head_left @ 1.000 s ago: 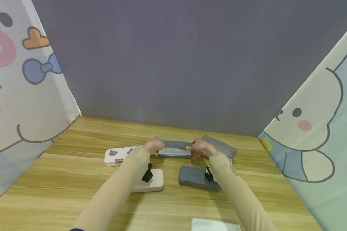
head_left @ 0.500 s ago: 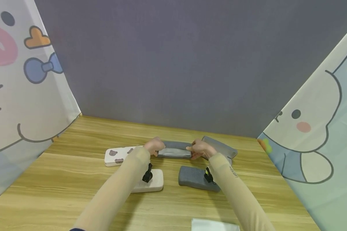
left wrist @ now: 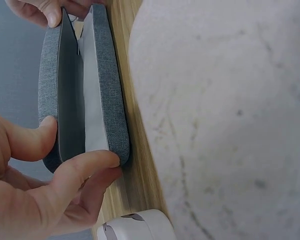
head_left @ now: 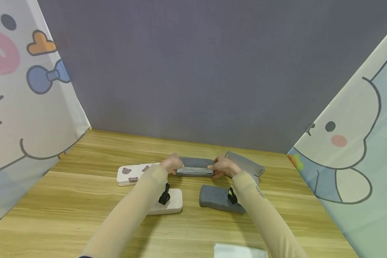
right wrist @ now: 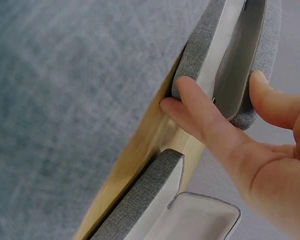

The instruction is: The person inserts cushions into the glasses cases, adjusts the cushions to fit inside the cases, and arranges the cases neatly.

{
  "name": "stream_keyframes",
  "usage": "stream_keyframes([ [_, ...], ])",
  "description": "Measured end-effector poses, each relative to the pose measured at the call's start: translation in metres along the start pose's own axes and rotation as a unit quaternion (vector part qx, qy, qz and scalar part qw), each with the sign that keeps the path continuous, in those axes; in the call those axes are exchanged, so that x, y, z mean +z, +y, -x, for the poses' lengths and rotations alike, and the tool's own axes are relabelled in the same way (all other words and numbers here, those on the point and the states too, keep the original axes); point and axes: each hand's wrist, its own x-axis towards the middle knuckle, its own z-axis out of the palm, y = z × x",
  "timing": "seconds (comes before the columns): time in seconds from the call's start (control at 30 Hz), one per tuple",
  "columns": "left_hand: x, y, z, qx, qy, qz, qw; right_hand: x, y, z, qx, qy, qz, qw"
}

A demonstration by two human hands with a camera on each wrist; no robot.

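A grey fabric glasses case (head_left: 196, 162) with a pale lining stands partly open at the back middle of the table, and both hands hold it by its ends. My left hand (head_left: 172, 163) grips the left end; in the left wrist view the thumb lies on the lid and the fingers touch the base (left wrist: 110, 85). At the other end my right hand (head_left: 224, 166) has its thumb on the lid and its fingers at the base's corner, seen in the right wrist view. The lining is visible through the gap; part of the inside is hidden.
Left of the held case lies a white bear-print case (head_left: 126, 175). Nearer are a cream case (head_left: 174, 204) and a dark grey case (head_left: 213, 197), partly under the forearms. An open grey case (head_left: 246, 164) sits at back right. A white cloth (head_left: 238, 252) lies in front.
The lid of the held glasses case has tipped down slightly, so less of the pale lining shows in the head view. Both hands stay at its ends.
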Motion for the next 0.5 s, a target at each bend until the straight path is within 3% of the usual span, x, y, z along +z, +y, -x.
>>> stream_keyframes([
  [0.37,0.0052,-0.0022,-0.0015,0.004,0.021,-0.016,0.9996,0.0039,0.0004,0.0027,-0.009,0.023,0.018,0.9995],
  [0.5,0.0061,-0.0015,-0.0022,0.004,0.04,-0.054,0.9978,0.0063,0.0004,0.0026,-0.013,0.026,0.013,0.9995],
])
